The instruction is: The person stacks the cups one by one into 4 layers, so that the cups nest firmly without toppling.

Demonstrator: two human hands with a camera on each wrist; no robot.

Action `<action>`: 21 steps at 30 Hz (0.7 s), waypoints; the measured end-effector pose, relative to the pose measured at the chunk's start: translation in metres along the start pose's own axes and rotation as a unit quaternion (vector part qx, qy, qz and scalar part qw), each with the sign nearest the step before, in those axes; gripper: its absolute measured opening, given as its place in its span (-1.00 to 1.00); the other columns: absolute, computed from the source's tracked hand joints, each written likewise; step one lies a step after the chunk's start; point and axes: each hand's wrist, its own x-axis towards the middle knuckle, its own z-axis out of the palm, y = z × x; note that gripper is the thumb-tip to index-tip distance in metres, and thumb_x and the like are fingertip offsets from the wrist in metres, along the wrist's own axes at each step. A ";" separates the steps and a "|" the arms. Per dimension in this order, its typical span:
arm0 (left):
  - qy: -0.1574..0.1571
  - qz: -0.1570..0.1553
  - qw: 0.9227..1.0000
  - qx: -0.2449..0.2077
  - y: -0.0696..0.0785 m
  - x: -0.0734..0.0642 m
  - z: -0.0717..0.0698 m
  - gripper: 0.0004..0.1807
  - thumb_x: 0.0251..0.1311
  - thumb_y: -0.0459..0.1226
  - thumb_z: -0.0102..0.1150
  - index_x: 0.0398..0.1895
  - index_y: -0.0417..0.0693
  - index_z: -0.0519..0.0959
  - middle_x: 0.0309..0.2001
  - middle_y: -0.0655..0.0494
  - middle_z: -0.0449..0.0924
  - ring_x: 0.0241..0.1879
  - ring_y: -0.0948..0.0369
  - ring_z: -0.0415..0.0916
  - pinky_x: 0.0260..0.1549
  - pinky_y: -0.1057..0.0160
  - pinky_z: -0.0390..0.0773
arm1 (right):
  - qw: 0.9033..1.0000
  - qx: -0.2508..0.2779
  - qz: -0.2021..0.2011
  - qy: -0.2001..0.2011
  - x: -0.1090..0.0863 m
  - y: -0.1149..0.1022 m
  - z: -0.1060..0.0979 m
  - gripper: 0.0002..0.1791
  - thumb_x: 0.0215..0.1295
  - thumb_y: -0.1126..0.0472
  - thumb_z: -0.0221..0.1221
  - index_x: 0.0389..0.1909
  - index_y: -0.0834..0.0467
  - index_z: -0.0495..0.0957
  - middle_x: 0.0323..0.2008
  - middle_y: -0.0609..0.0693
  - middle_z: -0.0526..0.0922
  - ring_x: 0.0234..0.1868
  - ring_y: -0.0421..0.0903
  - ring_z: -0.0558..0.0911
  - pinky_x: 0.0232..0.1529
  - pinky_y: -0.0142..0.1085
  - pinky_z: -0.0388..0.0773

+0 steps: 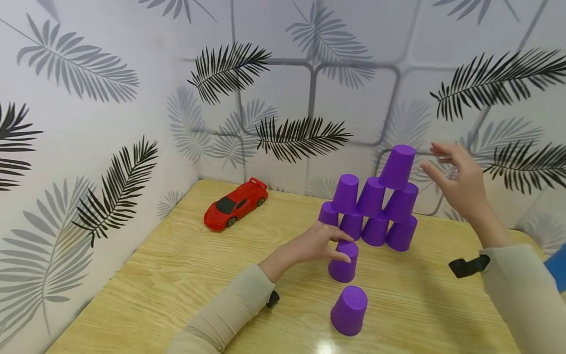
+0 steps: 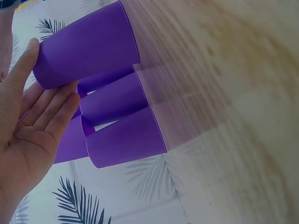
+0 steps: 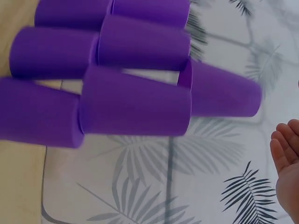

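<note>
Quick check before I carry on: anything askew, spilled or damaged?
No spill or damage shows. Only the stack looks lopsided: its top cup sits over the right two of three cups below, leaving the left one bare.

Left hand: left edge, pinching upper purple cup
Other cups: left of centre
Wood tabletop: right side
Leaf-print wall: bottom

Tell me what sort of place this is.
Probably the corner of a room in a home, perhaps a play area, though that is a guess. A wood-grain table stands by leaf-patterned walls, and on it are a red toy sports car and stacked purple cups.
</note>
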 end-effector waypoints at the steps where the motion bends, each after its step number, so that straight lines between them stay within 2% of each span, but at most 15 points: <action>1: -0.001 -0.004 1.000 -0.002 0.000 -0.001 0.000 -0.50 0.06 -0.05 0.42 0.06 -0.07 0.66 -0.03 0.11 0.74 -0.05 0.29 0.65 -0.04 0.45 0.62 | 1.000 0.010 -0.020 0.015 -0.008 -0.002 0.000 -0.48 0.25 0.35 0.27 0.25 0.26 0.47 0.07 -0.18 0.57 0.04 -0.63 0.36 0.09 -0.75 0.29; 4: -0.003 -0.022 1.000 -0.010 -0.003 -0.004 -0.002 -0.50 0.07 -0.03 0.41 0.07 -0.05 0.66 -0.02 0.12 0.73 -0.04 0.29 0.64 -0.04 0.44 0.61 | 0.996 0.054 -0.071 0.023 -0.037 -0.011 0.007 -0.52 0.16 0.45 0.30 0.15 0.36 0.51 0.05 -0.43 0.50 0.07 -0.55 0.46 0.10 -0.72 0.37; 7: 0.004 -0.049 0.998 -0.033 -0.008 -0.009 -0.002 -0.49 0.06 -0.02 0.42 0.06 -0.03 0.66 -0.02 0.14 0.73 -0.02 0.30 0.64 -0.01 0.47 0.60 | 0.989 0.104 -0.106 -0.006 -0.072 -0.021 0.018 -0.54 0.12 0.45 0.32 0.08 0.43 0.53 0.08 -0.35 0.55 0.10 -0.48 0.51 0.11 -0.68 0.43; 11: 0.040 -0.083 0.988 -0.121 -0.016 -0.017 -0.008 -0.53 0.04 -0.08 0.46 0.01 -0.07 0.66 -0.07 0.07 0.74 -0.08 0.25 0.67 0.00 0.31 0.67 | 0.982 0.134 -0.117 -0.067 -0.115 -0.037 0.032 -0.49 0.06 0.45 0.36 0.09 0.38 0.53 0.08 -0.24 0.59 0.08 -0.44 0.53 0.12 -0.66 0.44; 15: 0.100 -0.113 0.965 -0.216 -0.025 -0.023 -0.024 -0.56 0.04 -0.14 0.47 0.00 -0.08 0.65 -0.12 0.02 0.74 -0.12 0.24 0.69 -0.03 0.24 0.69 | 0.975 0.140 -0.127 -0.118 -0.141 -0.050 0.041 -0.39 -0.04 0.49 0.38 0.14 0.28 0.53 0.07 -0.16 0.62 0.05 -0.37 0.56 0.09 -0.64 0.46; 21: 0.178 -0.146 0.917 -0.325 -0.036 -0.026 -0.050 -0.58 0.16 -0.17 0.37 0.11 0.00 0.60 0.01 -0.02 0.67 -0.03 0.22 0.65 0.01 0.28 0.67 | 0.962 0.138 -0.136 -0.195 -0.158 -0.060 0.050 -0.35 -0.06 0.43 0.42 0.16 0.21 0.51 0.06 -0.11 0.61 0.02 -0.36 0.53 0.04 -0.55 0.51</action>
